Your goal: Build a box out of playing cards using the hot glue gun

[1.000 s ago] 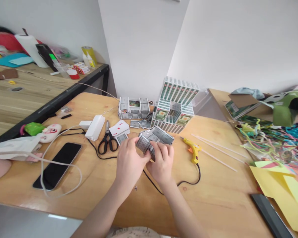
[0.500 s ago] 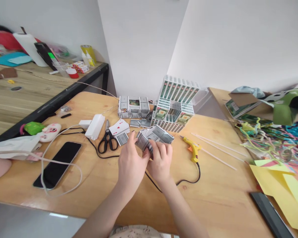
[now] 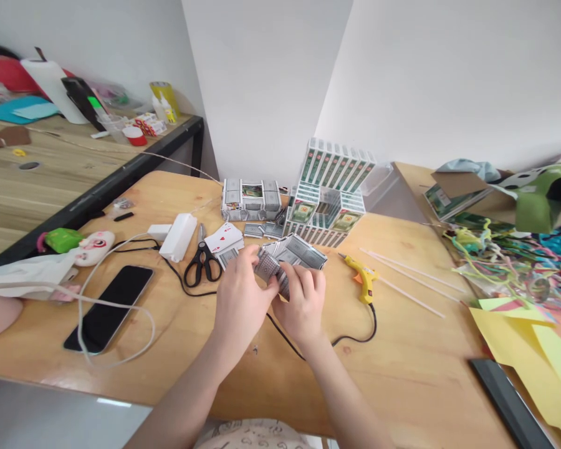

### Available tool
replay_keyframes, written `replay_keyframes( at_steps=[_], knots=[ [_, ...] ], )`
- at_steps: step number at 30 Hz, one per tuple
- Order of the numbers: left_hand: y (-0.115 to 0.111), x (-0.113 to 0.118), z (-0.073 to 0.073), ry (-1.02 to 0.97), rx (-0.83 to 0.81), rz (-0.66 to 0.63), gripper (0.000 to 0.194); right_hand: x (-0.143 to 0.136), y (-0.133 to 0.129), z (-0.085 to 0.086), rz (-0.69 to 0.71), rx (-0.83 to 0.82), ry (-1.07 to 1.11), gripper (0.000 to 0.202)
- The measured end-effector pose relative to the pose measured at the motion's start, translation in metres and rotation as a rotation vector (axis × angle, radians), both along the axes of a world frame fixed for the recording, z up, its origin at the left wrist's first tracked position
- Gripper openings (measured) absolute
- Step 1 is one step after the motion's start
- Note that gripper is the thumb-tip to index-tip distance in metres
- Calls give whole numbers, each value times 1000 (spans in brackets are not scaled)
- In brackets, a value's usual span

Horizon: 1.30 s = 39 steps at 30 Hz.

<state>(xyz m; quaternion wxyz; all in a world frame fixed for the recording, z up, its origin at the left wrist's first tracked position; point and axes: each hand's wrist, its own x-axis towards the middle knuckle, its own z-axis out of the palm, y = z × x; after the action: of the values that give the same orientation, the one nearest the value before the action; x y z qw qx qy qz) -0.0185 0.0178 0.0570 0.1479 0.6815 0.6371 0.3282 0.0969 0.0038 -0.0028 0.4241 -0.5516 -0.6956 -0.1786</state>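
Both hands are at a grey piece built from folded playing cards (image 3: 302, 252), held above the middle of the wooden table. My left hand (image 3: 244, 290) has its thumb and fingers closed on the near left side of the piece. My right hand (image 3: 303, 296) pinches the near edge, its fingers bent over a patterned card; the fingertips are partly hidden. Just left of the hands lie loose playing cards (image 3: 223, 238) and black-handled scissors (image 3: 202, 262). To the right is a yellow glue gun (image 3: 366, 279). A box shape made of cards (image 3: 251, 201) stands behind.
Green and white card boxes (image 3: 339, 165) are stacked at the back. White glue sticks (image 3: 411, 284) lie right of the glue gun. A phone (image 3: 110, 305) with a white cable rests at left, near a white power block (image 3: 179, 237). Yellow paper (image 3: 514, 349) covers the right side.
My left hand has shifted slightly left and its raised index finger has bent down to the card piece. The right hand stays almost in place on it.
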Motion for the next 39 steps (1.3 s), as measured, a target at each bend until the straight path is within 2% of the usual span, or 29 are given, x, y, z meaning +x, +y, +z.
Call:
replay_keyframes(
  at_steps=[6,14,18,25,34,39],
  knots=[
    [6,-5,5,-78,-72,-17,53,-2,-1,2,6,-3,-3,32],
    [1,-7,2,-60,-39,-13,46,-1,-3,2,0,-1,-5,33],
    [1,-9,0,-40,-6,-20,33,1,-3,2,-5,-3,9,37],
    [2,-9,-3,51,49,-55,21,0,-1,-1,0,-7,40,40],
    [1,-4,-1,296,105,-85,17,-1,2,-2,26,-7,43,37],
    [5,-4,-1,284,107,-108,12,0,3,-2,29,-2,42,37]
  ],
)
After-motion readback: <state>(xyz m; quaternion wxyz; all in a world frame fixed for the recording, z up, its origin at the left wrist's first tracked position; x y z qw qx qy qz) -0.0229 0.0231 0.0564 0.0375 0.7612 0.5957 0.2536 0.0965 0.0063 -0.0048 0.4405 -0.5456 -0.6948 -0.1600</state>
